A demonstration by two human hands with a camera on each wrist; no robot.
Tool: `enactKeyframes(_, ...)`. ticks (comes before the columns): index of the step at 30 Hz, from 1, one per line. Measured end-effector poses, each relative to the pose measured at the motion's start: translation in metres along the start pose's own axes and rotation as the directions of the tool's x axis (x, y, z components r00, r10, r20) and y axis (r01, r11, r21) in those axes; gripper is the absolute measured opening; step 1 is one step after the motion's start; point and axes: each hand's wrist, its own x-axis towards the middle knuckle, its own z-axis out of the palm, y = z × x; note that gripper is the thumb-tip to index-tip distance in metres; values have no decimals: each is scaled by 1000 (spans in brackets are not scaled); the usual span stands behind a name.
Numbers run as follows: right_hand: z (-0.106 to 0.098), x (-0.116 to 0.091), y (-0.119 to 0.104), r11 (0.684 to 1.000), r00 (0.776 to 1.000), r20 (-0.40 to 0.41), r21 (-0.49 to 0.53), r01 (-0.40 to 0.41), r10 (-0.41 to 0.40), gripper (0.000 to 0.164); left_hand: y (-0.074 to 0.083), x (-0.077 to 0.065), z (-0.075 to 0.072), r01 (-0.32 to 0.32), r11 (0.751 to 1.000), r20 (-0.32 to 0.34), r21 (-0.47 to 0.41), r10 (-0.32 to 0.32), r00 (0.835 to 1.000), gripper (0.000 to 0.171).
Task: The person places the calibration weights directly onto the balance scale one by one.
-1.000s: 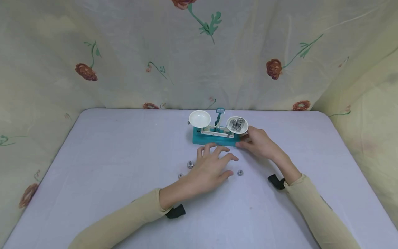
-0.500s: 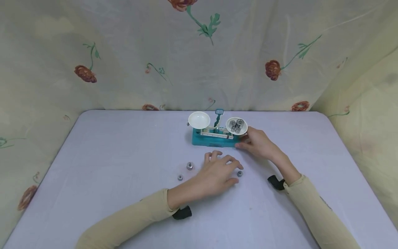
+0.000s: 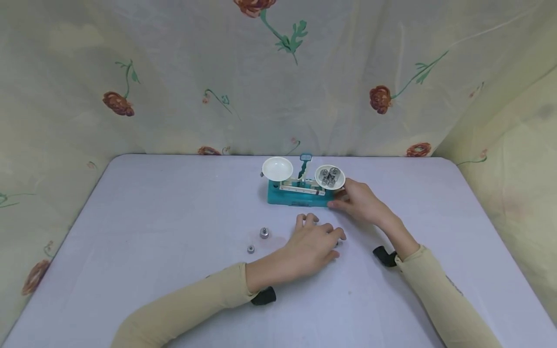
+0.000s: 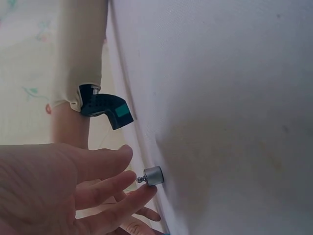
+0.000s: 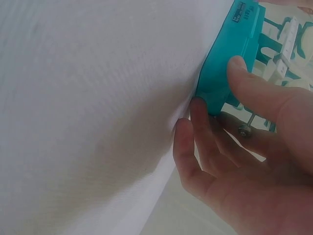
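A small teal balance scale [image 3: 300,195] stands toward the back of the table. Its left white pan [image 3: 277,169] is bare, while several metal weights [image 3: 329,177] sit in the right pan [image 3: 329,166]. My right hand [image 3: 359,200] grips the base's right end; in the right wrist view the thumb [image 5: 244,81] lies on the teal front face and the fingers bend around the end. My left hand [image 3: 310,246] reaches over a knobbed metal weight [image 4: 154,176] on the table. Its thumb and fingers are spread around the knob, a fingertip beside the weight's body, without a pinch.
Two more metal weights, a larger one [image 3: 264,233] and a smaller one [image 3: 250,249], stand on the table left of my left hand. A flowered curtain [image 3: 183,72] hangs behind the table's back edge. Black wrist devices [image 3: 385,256] stick out of both sleeves.
My left hand has moved right and slightly toward me, away from the balance's front, and now partly covers the weight on the right. The right hand keeps its place at the balance.
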Motion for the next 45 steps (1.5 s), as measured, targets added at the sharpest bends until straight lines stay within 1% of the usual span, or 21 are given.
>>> enactKeyframes(8, 1, 0, 0, 1000, 1000, 2, 2, 1, -1, 62, 0, 4, 3, -21, 999, 7, 31, 21, 1000, 35)
enactKeyframes(11, 1, 0, -1, 1000, 1000, 3, 3, -3, 3, 62, 0, 6, 4, -31, 998, 2, 54, 31, 1000, 33)
enactKeyframes(19, 0, -1, -4, 1000, 1000, 1, 9, 4, -4, 62, 0, 7, 8, -37, 991, -63, 127, 45, 997, 13)
enactKeyframes(23, 0, -2, -4, 1000, 1000, 2, 7, 6, -6, 62, -1, 7, 9, -41, 988, -88, 150, 55, 995, 10)
enactKeyframes(30, 0, -2, -3, 1000, 1000, 0, 2, 5, -5, 62, -4, 7, 10, -44, 988, -95, 147, 58, 994, 6)
enactKeyframes(34, 0, -1, -3, 1000, 1000, -2, 3, 1, -1, 62, -6, 6, 8, -37, 989, -93, 140, 50, 994, 6)
enactKeyframes(38, 0, -1, -3, 1000, 1000, -3, 6, -5, 5, 61, -8, 5, 4, -28, 991, -104, 134, 42, 994, 4)
enactKeyframes(45, 1, -1, -3, 1000, 1000, -3, 8, 2, -2, 60, -13, 4, -6, -1, 997, -105, 74, 9, 994, 11)
